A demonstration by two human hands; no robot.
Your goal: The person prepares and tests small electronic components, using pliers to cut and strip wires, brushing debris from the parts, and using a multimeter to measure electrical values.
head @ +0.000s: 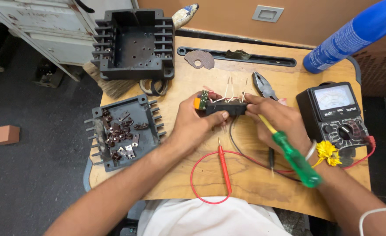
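My left hand (197, 122) grips the left end of a small black electronic module (225, 108) with an orange part and a green circuit board at its left, thin wire leads sticking up from it. My right hand (276, 118) touches the module's right end and holds a screwdriver with a green handle (295, 159) and yellow shaft, handle pointing toward me. Both hands hover just above the wooden table (254, 179).
A black lid (125, 131) with several small metal parts lies at left, a deep black housing (134, 43) behind it. Pliers (263, 85), an analog multimeter (337, 113) with red probe (224, 168) and black probe leads, a blue spray can (354, 32) and a black bar (263, 59) surround the hands.
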